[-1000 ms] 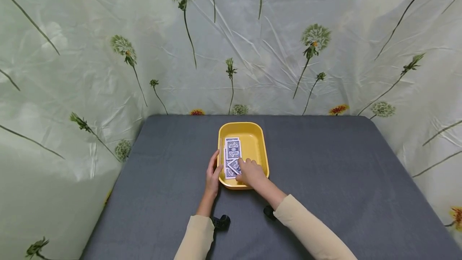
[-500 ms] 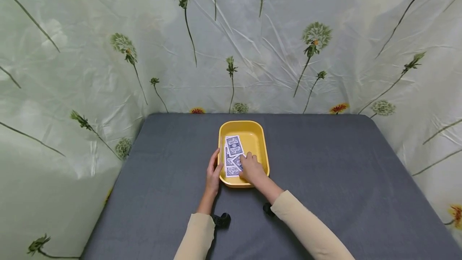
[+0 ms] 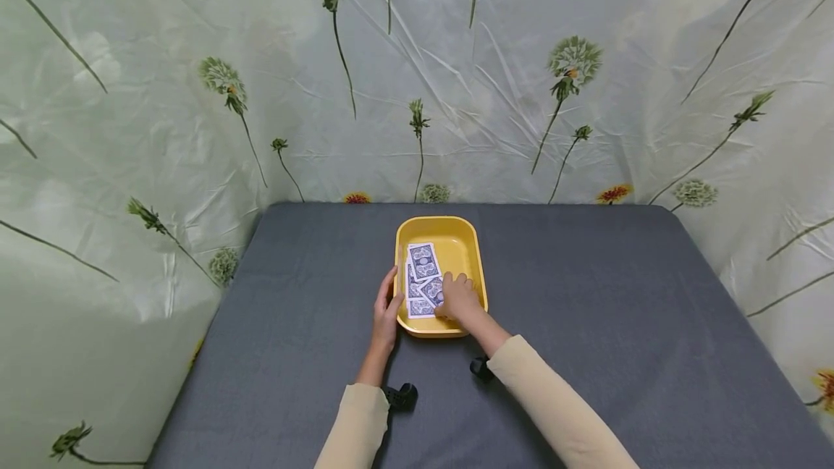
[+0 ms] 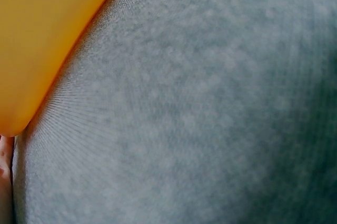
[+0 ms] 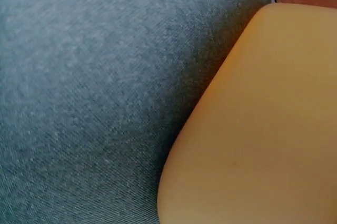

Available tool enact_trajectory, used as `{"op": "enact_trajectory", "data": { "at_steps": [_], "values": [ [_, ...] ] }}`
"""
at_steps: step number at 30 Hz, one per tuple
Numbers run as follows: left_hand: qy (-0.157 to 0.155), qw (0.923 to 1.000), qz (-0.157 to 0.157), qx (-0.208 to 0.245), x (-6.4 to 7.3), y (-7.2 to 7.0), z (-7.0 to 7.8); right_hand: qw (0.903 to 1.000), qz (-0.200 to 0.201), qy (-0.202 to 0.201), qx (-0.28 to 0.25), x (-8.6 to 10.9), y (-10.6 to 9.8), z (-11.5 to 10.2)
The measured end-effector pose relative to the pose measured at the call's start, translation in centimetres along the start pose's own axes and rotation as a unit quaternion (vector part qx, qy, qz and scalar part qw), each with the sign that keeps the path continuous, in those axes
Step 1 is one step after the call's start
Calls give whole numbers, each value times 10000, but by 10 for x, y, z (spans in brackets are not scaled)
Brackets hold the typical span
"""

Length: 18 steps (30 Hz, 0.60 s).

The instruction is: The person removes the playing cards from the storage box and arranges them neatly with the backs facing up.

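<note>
Furthest left, a pale cloth printed with flowers [image 3: 98,165] hangs beside the dark grey tabletop [image 3: 313,273], and a cream left sleeve [image 3: 355,422] leads up to the person's left grip [image 3: 384,313]. Its fingers lie fairly straight along the left side of a yellow tray [image 3: 436,219], with the thumb set apart from them near the rim; it seems to steady the tray rather than clasp it. Inside, in the tray's left half, lie patterned playing cards, backs up: an upper card [image 3: 425,262] slightly tilted, a middle card [image 3: 433,291] turned well askew, and a lower card [image 3: 420,308] lying nearly straight, with at least one more partly hidden beneath. Just to their right, inside the tray, is the right grip [image 3: 461,301], its fingers bent and its thumb reaching to the cards' edge; whether it pinches a card cannot be told, since its fingertips are mostly hidden, and the right wrist view gives only the tray's outer wall, fabric and some blurred skin. The handling looks midway: the cards are gathered in the tray, overlapping, but not squared up, and the right grip's place by them suggests work remains; how much, nothing shows. A cream right sleeve [image 3: 560,411] ends the row.
</note>
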<state>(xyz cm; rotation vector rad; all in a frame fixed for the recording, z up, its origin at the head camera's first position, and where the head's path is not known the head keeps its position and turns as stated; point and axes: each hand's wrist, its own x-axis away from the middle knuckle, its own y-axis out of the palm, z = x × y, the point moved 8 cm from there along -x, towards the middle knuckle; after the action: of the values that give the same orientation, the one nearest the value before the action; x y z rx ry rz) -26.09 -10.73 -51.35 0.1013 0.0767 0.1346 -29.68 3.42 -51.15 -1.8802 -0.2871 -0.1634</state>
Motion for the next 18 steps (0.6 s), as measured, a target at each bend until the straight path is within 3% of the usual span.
{"op": "enact_trajectory", "data": {
  "at_steps": [6, 18],
  "values": [
    [-44, 9999, 1, -144, 1, 0, 0, 9999, -16, 92, -71, 4, 0, 1],
    [58, 10000, -49, 60, -2, 0, -1, 9968, 550, -560, 141, 25, -17, -13]
  ]
}}
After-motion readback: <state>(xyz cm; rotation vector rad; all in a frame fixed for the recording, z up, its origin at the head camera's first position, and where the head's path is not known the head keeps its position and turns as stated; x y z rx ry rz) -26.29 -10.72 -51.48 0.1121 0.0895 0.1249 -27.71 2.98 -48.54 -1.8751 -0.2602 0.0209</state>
